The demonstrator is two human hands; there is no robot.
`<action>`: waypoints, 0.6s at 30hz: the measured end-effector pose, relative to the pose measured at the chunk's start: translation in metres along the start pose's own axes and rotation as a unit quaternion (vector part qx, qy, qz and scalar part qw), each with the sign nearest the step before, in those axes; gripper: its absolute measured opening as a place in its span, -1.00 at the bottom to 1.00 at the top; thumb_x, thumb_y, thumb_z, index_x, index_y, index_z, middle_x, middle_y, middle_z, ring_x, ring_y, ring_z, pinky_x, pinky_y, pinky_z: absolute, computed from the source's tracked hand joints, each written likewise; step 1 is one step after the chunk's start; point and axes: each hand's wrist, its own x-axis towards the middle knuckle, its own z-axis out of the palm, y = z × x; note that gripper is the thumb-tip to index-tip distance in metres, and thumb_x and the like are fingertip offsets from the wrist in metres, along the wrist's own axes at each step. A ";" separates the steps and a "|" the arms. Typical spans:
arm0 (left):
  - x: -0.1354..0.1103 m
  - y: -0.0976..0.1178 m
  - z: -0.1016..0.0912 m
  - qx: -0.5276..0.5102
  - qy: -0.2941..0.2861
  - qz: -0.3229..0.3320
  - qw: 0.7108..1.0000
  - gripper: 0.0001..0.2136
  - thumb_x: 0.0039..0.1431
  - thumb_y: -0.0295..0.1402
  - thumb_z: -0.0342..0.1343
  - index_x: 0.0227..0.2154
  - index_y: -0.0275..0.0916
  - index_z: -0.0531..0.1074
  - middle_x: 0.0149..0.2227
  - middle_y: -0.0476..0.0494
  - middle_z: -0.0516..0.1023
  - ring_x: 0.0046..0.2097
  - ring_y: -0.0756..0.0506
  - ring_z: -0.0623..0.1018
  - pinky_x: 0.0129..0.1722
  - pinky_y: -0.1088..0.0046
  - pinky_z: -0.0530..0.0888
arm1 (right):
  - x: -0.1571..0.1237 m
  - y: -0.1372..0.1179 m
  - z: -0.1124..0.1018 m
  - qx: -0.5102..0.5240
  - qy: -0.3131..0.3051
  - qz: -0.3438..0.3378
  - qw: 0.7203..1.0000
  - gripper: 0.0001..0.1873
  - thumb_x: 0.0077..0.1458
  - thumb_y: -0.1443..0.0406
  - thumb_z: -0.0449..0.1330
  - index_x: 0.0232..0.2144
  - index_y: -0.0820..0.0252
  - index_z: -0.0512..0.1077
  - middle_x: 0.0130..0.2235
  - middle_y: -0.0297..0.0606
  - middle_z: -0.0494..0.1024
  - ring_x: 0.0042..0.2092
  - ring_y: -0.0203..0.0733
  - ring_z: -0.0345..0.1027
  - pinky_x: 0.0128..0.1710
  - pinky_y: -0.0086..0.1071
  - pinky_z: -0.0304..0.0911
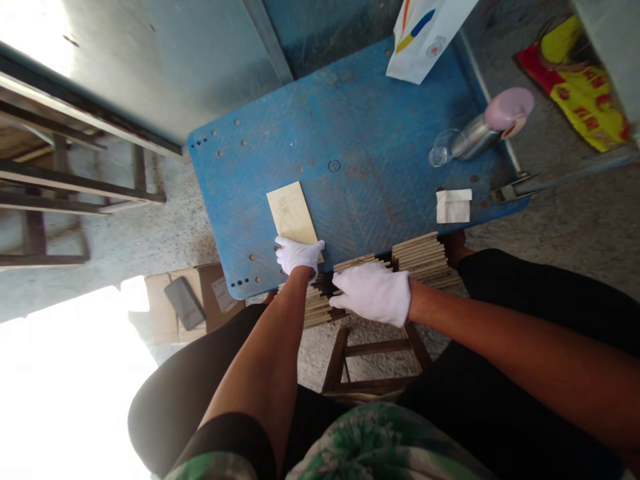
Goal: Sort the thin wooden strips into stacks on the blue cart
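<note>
A thin pale wooden board (290,210) lies on the blue table, tilted slightly. My left hand (299,255), in a white glove, grips its near end across the width, with the fingers at the left edge and the thumb at the right. My right hand (373,292), gloved too, hovers over the stacked boards just past the table's near edge. Its fingertips point left and are apart, and nothing shows between them. Rows of thin boards stand packed on edge beneath, with one stack (423,260) right of this hand and another (320,307) to its left, partly hidden.
On the blue table (280,140) are a white paper bag (425,40), a flask with a pink lid (493,123), a clear cup (443,150) and a folded tissue (454,206). A wooden stool (377,348) stands below. A phone (185,303) lies on cardboard at left.
</note>
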 end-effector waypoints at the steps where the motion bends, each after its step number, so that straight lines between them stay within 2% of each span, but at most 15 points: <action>1: 0.000 0.000 0.000 0.002 0.003 0.001 1.000 0.21 -0.43 0.13 0.31 0.24 -0.34 -0.17 0.12 -0.53 0.21 0.13 -0.45 0.32 0.03 0.08 0.37 | 0.000 -0.001 -0.002 0.002 0.002 0.001 1.000 -0.61 0.24 0.10 0.00 -0.19 0.28 0.46 -0.21 -0.02 0.57 -0.18 0.06 0.49 -0.26 -0.19 0.34; 9: 0.004 0.000 0.001 0.017 0.011 0.018 1.000 0.12 -0.38 0.12 0.29 0.22 -0.32 -0.07 0.09 -0.50 0.25 0.10 -0.42 0.36 0.00 0.12 0.41 | -0.001 0.000 -0.005 0.000 0.003 0.005 1.000 -0.61 0.24 0.10 0.00 -0.19 0.29 0.46 -0.21 -0.01 0.57 -0.18 0.04 0.48 -0.25 -0.23 0.34; 14: 0.000 -0.002 0.003 0.027 0.002 0.032 0.999 0.20 -0.35 0.17 0.24 0.27 -0.36 -0.23 0.11 -0.55 0.22 0.13 -0.45 0.33 0.03 0.07 0.38 | 0.002 0.002 0.004 -0.024 0.008 -0.011 1.000 -0.63 0.24 0.11 0.01 -0.19 0.27 0.46 -0.24 -0.04 0.57 -0.22 0.06 0.49 -0.31 -0.23 0.33; 18: 0.002 -0.004 0.004 0.014 0.006 0.028 0.999 0.21 -0.40 0.19 0.26 0.26 -0.34 -0.20 0.10 -0.54 0.23 0.11 -0.44 0.34 0.00 0.08 0.38 | 0.005 0.003 0.010 -0.022 0.006 -0.017 1.000 -0.62 0.22 0.09 0.04 -0.17 0.25 0.47 -0.23 -0.03 0.57 -0.22 0.07 0.49 -0.32 -0.23 0.32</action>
